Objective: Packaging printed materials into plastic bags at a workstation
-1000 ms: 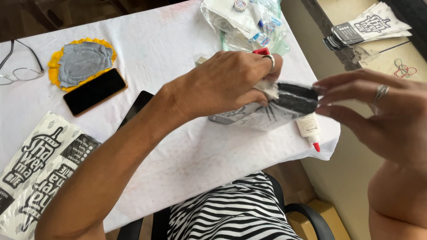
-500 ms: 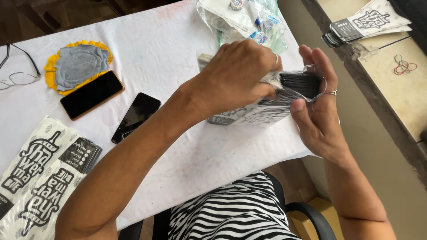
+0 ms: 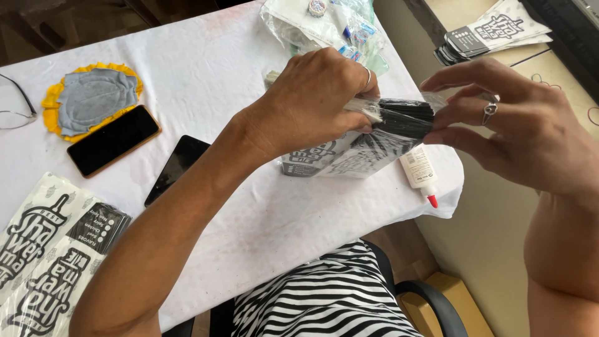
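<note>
My left hand (image 3: 318,100) grips a stack of black-and-white printed paper sleeves (image 3: 349,153) wrapped in clear plastic, holding it just above the white-covered table (image 3: 206,56). My right hand (image 3: 505,125), with a ring on one finger, pinches the stack's dark right end (image 3: 402,118) between thumb and fingers. A white glue bottle with a red tip (image 3: 419,171) lies on the cloth just below that end.
Two dark phones (image 3: 112,140) (image 3: 176,167) lie on the table's left half, beside a grey-and-yellow fabric piece (image 3: 87,100) and eyeglasses (image 3: 15,106). More printed sleeves (image 3: 50,256) lie at the lower left, plastic bags (image 3: 324,22) at the top, another sleeve stack (image 3: 493,34) on a side counter.
My right hand has shifted from cupping the stack's end from below to pinching it from the right side. The left hand has kept its grip.
</note>
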